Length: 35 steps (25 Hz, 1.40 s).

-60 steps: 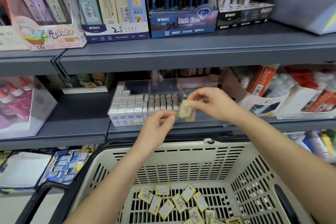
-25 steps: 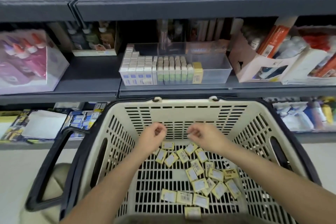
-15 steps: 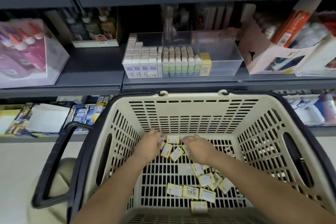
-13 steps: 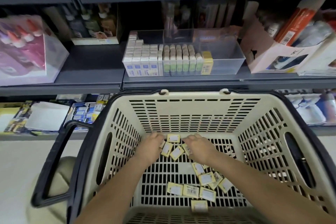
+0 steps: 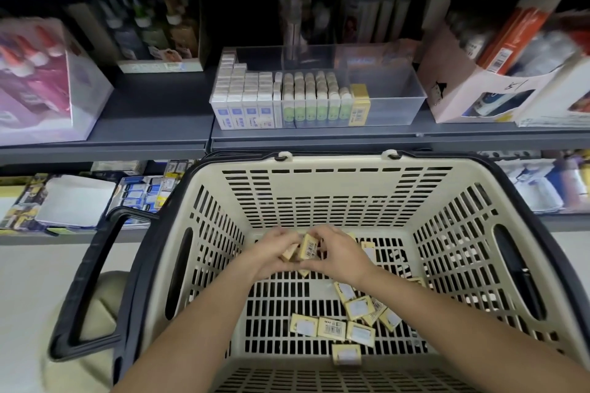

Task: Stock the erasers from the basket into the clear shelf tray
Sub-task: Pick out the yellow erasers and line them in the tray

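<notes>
Both hands are low at the far end of the basket (image 5: 319, 191), my left hand (image 5: 271, 252) and right hand (image 5: 338, 254) curled together round a small cluster of erasers (image 5: 308, 247). I bunch several so one trip up carries more. They are little flat blocks in pale yellow wrappers, one barcode label facing me. The loose erasers (image 5: 332, 327) lie scattered on the slotted beige plastic floor nearer me. Beyond the basket's far rim the clear tray (image 5: 392, 99) sits on the grey shelf (image 5: 319, 137), rigid and see-through, with a yellow block (image 5: 360, 104) upright ending its packed rows.

Yellow erasers (image 5: 332, 329) litter basket (image 5: 335, 188); tray (image 5: 392, 96) seemingly half-full.
</notes>
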Tool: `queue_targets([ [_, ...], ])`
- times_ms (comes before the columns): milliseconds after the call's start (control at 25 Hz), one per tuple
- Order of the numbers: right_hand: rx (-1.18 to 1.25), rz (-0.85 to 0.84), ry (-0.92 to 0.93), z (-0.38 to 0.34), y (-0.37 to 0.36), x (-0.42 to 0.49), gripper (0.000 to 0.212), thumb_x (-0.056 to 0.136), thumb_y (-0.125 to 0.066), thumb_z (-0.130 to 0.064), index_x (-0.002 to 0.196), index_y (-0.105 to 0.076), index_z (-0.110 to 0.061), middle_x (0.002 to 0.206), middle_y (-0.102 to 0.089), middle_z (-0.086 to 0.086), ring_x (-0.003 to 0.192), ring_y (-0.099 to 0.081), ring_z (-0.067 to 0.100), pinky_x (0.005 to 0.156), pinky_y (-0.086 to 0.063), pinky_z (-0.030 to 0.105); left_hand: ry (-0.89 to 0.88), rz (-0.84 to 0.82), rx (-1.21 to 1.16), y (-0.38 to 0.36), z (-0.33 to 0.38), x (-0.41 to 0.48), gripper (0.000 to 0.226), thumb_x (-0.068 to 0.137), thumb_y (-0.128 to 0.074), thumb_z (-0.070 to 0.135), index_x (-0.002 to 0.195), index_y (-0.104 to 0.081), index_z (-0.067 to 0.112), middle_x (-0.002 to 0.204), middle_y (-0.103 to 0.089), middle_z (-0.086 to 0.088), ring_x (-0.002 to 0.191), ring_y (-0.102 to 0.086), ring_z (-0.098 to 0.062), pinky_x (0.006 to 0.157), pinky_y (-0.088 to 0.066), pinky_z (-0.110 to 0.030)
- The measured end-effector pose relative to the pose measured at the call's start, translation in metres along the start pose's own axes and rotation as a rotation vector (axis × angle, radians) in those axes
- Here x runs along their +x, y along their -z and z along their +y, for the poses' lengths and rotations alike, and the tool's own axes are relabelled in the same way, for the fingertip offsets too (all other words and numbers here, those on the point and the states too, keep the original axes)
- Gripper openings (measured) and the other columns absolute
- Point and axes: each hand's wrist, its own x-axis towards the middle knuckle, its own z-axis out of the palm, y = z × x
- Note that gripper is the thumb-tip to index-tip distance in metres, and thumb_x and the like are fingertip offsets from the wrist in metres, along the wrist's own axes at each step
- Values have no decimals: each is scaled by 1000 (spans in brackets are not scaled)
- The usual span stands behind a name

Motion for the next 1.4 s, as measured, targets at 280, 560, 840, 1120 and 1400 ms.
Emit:
queue_targets([
  [280,77,64,46,-10,-1,3,52,70,-77,-38,111,-49,-23,88,-43,-13,77,-43,4,64,-32,17,68,-208,-202,8,3,-7,21,94,-51,11,110,-59,0,96,-68,-20,87,-66,-29,78,-57,-43],
  [560,174,60,16,-13,-10,8,70,67,-78,-43,124,-44,-23,104,-43,-11,89,-47,4,77,-38,20,54,-240,-199,7,-3,-6,37,89,-60,29,119,-56,7,100,-62,-13,72,-66,-21,60,-57,-33],
  [840,-350,-187,-50,13,-32,12,65,70,-73,-51,117,-41,-19,115,-39,1,104,-46,21,83,-44,32,19,33,-355,29,-9,-2,21,84,-69,19,102,-61,12,86,-66,-5,72,-61,-17,50,-50,-27],
  [1120,-534,-206,90,26,-21,17,52,86,-60,-36,129,-38,-19,123,-45,3,110,-50,25,81,-45,34,26,81,-366,33,-15,1,21,82,-70,14,102,-63,10,89,-68,-9,81,-67,-20,63,-57,-35],
  [1400,-595,-299,159,15,-17,19,34,91,-53,-38,115,-49,-15,111,-55,5,94,-58,24,68,-44,32,20,50,-399,35,-17,2,25,82,-70,13,104,-60,7,83,-67,-11,73,-67,-20,57,-56,-29],
])
